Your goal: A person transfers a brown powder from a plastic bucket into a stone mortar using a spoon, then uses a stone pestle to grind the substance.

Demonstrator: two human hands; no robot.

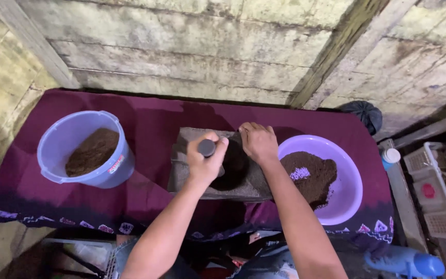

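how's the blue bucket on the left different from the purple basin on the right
The blue bucket is tall, deep and tilted; the purple basin is wide, shallow and sits flat. The bucket's brown powder lies low inside, while the basin's is heaped toward its left side. Both are plastic, sit on the maroon cloth, and hold the same brown powder.

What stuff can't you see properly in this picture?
- Head view: what lies in the stone block's hollow, covered by the left hand and right hand.
- The lower end of the dark pestle, hidden inside the left fist.
- The blue bottle, cut off by the bottom edge.
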